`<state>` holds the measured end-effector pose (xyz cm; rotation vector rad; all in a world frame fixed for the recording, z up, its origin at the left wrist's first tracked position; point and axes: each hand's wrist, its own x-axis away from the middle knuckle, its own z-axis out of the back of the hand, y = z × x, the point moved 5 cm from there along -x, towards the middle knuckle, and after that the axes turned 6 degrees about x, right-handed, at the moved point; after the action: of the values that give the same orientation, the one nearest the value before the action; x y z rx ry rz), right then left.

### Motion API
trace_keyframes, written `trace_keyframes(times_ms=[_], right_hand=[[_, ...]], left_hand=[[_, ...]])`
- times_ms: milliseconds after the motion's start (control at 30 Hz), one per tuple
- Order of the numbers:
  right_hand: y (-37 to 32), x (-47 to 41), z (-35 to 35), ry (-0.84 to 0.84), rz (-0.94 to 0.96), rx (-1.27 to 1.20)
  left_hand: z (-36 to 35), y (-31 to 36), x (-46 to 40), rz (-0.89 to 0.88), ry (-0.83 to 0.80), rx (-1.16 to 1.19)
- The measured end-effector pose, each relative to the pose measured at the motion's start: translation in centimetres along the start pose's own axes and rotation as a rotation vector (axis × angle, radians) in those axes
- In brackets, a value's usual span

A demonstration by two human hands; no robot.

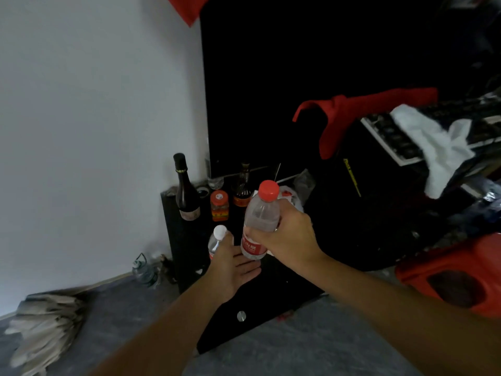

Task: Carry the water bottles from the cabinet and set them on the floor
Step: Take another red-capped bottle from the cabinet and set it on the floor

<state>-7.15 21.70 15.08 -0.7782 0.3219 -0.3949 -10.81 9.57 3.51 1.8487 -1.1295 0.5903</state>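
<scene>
Two clear plastic water bottles sit near the middle of the frame, over the top of a low black cabinet (187, 251). The larger bottle (259, 221) has a red cap and a red label band around its lower body; it looks nearly see-through and stands roughly upright, tilted slightly. The smaller bottle (216, 244), just to its lower left, has a white cap and a strip of red label, with most of its body hidden behind a hand.

The right hand (288, 236) reaches in from the lower right and grips the red-capped bottle around its middle, fingers curled round the far side and thumb across the label, holding it clear of the cabinet top. The left hand (230, 263) comes up from the bottom centre with its fingers fairly straight and spread; it lies against the white-capped bottle, thumb side beside the neck. Whether the fingers have closed round that bottle cannot be told.

Behind the bottles, toward the centre left, stand a dark wine bottle (184, 189), an orange-lidded jar (219, 206) and a brown sauce bottle (242, 188). A red stool (458, 275) shows at the lower right, on the grey floor (122, 308).
</scene>
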Motion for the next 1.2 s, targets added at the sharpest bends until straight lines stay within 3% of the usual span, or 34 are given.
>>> trace_keyframes(times_ms=[333,933,1200], right_hand=[[-6.3,-0.3,1.9,0.018,0.117,0.021],[-13.2,-0.6,-3.1,-0.043,0.118,-0.008],[-17.1,0.0,-6.0,-0.131,0.226,-0.021]], left_hand=[[-0.7,4.1,3.7,0.019,-0.120,0.230],[4.8,9.4,7.2,-0.065,-0.095,0.235],[8.8,11.1,10.1,-0.171,-0.037,0.305]])
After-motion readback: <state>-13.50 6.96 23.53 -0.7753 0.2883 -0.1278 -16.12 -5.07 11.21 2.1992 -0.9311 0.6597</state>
